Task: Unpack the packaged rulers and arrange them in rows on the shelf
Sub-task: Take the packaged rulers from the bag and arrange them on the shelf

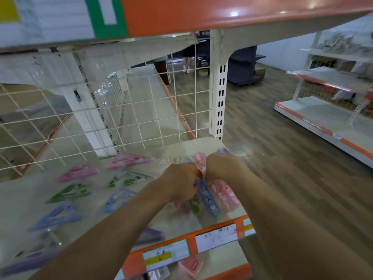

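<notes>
Both hands are gripping one thing at the right end of the shelf (177, 146). The left hand (179, 178) and right hand (224, 166) are pinching the clear pack of rulers (210, 201), fingers curled over its middle. Its long axis is running away from the person, with blue, pink and green strips showing, though blurred. Farther left, set squares (78, 172) are lying in rows.

Head cam — wide-angle, fwd and down, close over shelf (141, 199)
</notes>
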